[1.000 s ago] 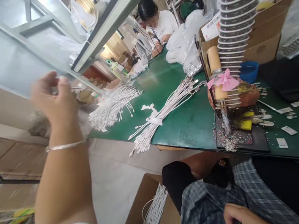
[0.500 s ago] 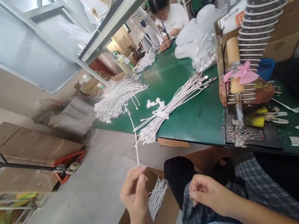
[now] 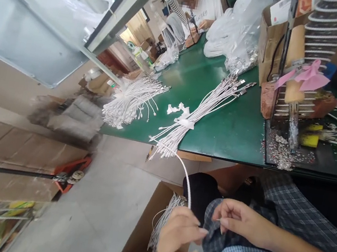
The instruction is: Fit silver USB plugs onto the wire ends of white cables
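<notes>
A single white cable (image 3: 187, 179) runs in a curve from my left hand (image 3: 180, 243), which is closed on one end. Its far end passes over the tips of a tied bundle of white cables (image 3: 185, 122) at the table's front edge. My right hand (image 3: 238, 220) is held above my lap, thumb and fingers pinched together. Something thin and pale shows at those fingertips, too small to name. Farther left on the table lies a second, loose pile of white cables (image 3: 132, 100).
Below my left hand, an open cardboard box (image 3: 139, 234) contains more cables. On the green table (image 3: 232, 133) stand a wooden-handled metal-tipped tool (image 3: 294, 117) with pink ribbon, and plastic bags (image 3: 237, 29). Across it, a person (image 3: 205, 8) works. A pallet jack (image 3: 70, 174) is left.
My left hand has moved right and down, drawing the cable away from the loose pile so it bends across the bundle's ends. The view has shifted slightly; my right hand remains pinched.
</notes>
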A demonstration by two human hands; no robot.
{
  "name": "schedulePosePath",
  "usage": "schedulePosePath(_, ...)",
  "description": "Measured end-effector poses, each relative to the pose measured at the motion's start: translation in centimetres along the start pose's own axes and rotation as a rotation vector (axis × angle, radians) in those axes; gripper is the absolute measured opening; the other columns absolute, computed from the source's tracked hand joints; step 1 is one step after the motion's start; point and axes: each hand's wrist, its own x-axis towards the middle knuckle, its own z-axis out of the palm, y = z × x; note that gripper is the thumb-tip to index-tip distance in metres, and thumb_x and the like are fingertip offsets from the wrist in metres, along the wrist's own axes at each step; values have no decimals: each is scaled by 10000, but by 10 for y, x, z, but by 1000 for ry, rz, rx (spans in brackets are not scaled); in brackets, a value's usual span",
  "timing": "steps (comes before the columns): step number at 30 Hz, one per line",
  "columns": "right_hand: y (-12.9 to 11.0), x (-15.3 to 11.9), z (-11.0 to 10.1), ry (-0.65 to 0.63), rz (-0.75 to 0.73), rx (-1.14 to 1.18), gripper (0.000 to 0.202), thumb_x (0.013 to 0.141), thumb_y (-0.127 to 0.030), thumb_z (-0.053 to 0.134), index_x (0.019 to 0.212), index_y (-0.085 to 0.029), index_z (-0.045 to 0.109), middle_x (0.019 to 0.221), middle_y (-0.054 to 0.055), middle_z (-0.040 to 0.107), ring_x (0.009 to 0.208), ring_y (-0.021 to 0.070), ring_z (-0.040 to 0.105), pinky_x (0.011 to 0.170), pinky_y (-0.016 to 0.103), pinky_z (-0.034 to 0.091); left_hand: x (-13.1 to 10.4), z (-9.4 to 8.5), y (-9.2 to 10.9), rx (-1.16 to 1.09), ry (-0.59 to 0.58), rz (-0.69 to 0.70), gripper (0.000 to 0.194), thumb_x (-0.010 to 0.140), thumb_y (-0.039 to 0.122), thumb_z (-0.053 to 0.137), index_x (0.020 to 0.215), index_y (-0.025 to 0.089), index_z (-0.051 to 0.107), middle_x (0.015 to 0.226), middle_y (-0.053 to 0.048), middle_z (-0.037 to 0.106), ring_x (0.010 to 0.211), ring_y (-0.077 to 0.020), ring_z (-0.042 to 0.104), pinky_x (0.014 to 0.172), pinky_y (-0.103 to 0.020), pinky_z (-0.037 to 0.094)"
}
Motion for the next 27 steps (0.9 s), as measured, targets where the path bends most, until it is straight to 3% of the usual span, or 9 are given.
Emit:
schedulePosePath(5,-14,28,16,-77,-79,37,490,821,-642,596,766,-207,378,1103,124,660,542,43,458,553,248,375,-29,33,4,-348,-141,-137,255,944,422,560,945,223,720,565,-9,582,609,-154,587,605,-280,497)
schedulePosePath(8,-10,44,25,-126,-93,-4,454,832,-622,564,789,-215,367,1021,94,661,472,27,402,475,223,331,-58,21,1,-459,-280,-334,293,914,475,593,918,238,767,587,-39,613,639,-179,617,623,-293,515)
schedulePosePath(11,-1,45,33,-152,-79,-149,283,872,-450,548,800,-210,415,722,-24,562,453,51,385,441,201,302,-83,-1,-11,-447,-450,-694,339,860,525,657,912,220,797,747,-99,718,775,-257,685,802,-400,552)
schedulePosePath(13,7,37,37,-160,-83,-289,164,835,-296,578,777,-199,460,630,-60,456,494,71,380,468,202,292,-85,-10,-23,-404,-371,-882,385,901,548,586,998,232,783,914,-118,751,914,-290,698,892,-429,539)
schedulePosePath(15,17,26,41,-181,-102,-422,108,763,-169,594,740,-189,490,643,-50,442,564,93,393,526,224,312,-72,-10,-35,-430,-172,-954,472,966,572,445,1230,266,687,1115,-116,730,1079,-272,668,957,-412,526)
schedulePosePath(17,27,13,45,-231,-121,-522,132,705,-96,578,703,-192,488,676,-27,476,625,121,435,588,261,358,-45,-2,-42,-621,159,-1016,487,882,577,614,1245,258,674,1144,-110,720,1048,-228,679,896,-333,558)
schedulePosePath(20,41,-1,47,-317,-140,-612,203,637,-32,567,679,-209,478,711,1,542,702,166,513,666,306,431,6,12,-40,-871,388,-933,411,861,544,663,1073,203,750,760,-20,668,462,-46,491,442,-146,430)
schedulePosePath(23,44,-8,41,-335,-147,-668,209,642,-22,558,699,-214,495,743,19,584,730,184,557,685,314,468,44,18,-26,-893,397,-751,342,892,489,649,955,177,773,549,49,484,381,-22,272,379,-128,292)
schedulePosePath(27,27,-17,23,-265,-152,-708,176,693,-28,522,726,-201,529,768,33,608,741,187,586,688,314,485,54,22,-7,-723,217,-615,305,933,454,608,848,206,764,492,62,378,423,-47,271,437,-158,280)
